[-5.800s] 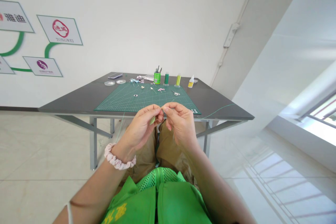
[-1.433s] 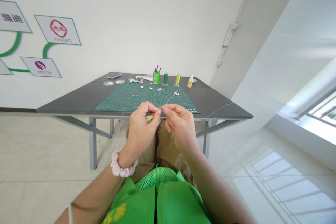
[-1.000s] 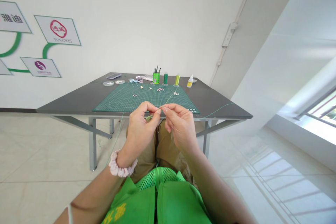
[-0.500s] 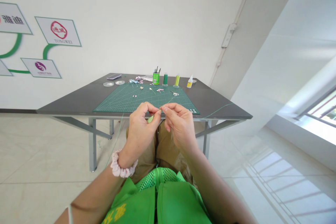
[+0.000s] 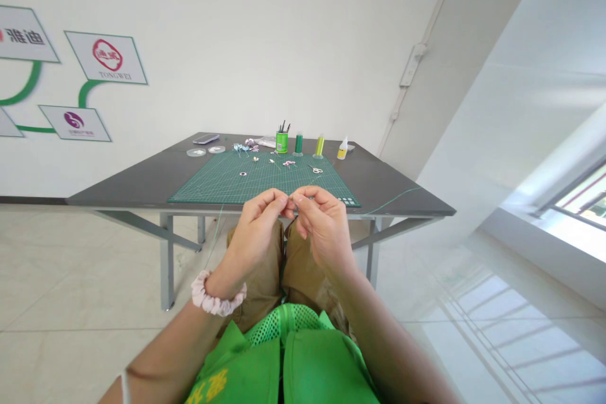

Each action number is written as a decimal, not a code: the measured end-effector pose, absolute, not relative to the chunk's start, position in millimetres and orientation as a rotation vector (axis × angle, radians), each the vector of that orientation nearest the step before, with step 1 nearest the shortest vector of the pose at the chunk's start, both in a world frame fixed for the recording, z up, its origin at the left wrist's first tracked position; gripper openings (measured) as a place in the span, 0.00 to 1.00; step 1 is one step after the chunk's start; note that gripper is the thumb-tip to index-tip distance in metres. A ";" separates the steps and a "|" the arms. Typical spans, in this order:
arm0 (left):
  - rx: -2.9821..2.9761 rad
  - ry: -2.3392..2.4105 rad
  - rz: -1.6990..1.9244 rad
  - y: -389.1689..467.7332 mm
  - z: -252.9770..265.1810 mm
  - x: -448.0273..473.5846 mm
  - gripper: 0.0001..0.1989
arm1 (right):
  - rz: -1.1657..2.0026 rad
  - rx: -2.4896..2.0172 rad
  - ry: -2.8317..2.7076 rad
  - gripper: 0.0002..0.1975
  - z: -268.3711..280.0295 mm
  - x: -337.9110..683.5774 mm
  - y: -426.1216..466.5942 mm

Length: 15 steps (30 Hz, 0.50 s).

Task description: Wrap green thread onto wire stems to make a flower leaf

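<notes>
My left hand (image 5: pixel 259 222) and my right hand (image 5: pixel 323 222) meet fingertip to fingertip above my lap, just in front of the table edge. Both are closed in a pinch. Whatever lies between the fingertips is too small and hidden to name. A thin green thread (image 5: pixel 218 227) hangs over the table's front edge left of my left hand. Another length of green thread (image 5: pixel 394 199) crosses the tabletop to the right. Beyond my hands, the green cutting mat (image 5: pixel 213 186) carries small scissors (image 5: pixel 316 170) and a pink flower-like piece (image 5: pixel 289 163).
Along the back stand a green can of tools (image 5: pixel 281 141), a dark green spool (image 5: pixel 298 144), a yellow-green spool (image 5: pixel 319 146) and a glue bottle (image 5: pixel 342 149). Blue flower pieces (image 5: pixel 241 148), clear round dishes (image 5: pixel 196 152) and a phone (image 5: pixel 206 138) sit farther left.
My left hand has turned and its fingers have shifted slightly; the light green piece seen in it earlier is now out of sight. My right hand has hardly moved, still pinching.
</notes>
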<state>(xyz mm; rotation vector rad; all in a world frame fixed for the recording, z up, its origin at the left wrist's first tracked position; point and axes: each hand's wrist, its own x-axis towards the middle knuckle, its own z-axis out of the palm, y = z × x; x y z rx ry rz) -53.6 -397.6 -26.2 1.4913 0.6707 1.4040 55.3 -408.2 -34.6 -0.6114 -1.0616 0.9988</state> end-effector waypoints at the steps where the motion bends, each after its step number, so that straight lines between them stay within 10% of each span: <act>1: 1.458 0.652 1.384 -397.4 -26.2 -53.0 0.10 | 1.000 -0.606 -1.066 0.06 -34.9 55.5 -408.0; 15: 1.343 0.606 1.382 -397.0 -28.1 -52.6 0.09 | 1.031 -0.627 -1.028 0.06 -39.7 56.2 -406.6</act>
